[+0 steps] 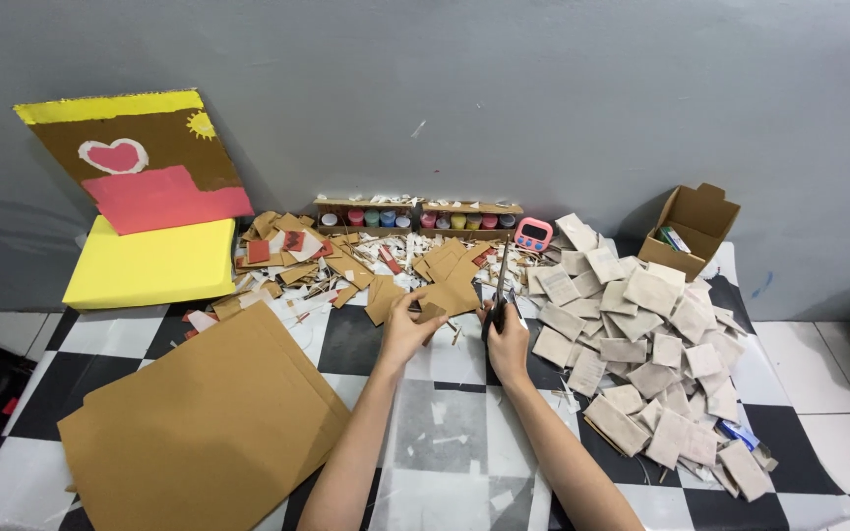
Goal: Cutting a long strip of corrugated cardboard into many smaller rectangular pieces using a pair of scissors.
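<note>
My left hand (405,329) pinches a small brown cardboard piece (432,313) above the checkered table (445,442). My right hand (507,339) grips a pair of scissors (500,285) by the dark handles, blades pointing up and away. The two hands are close together near the table's middle, just in front of a heap of brown cardboard scraps (445,270). A big pile of pale cut cardboard squares (651,354) lies to the right of my right hand.
A large brown cardboard sheet (204,408) lies at the left front. A yellow box (154,264) with a painted cardboard panel (140,157) leans on the wall at back left. Paint pots (415,218), a pink timer (533,234) and an open small carton (693,226) stand along the wall.
</note>
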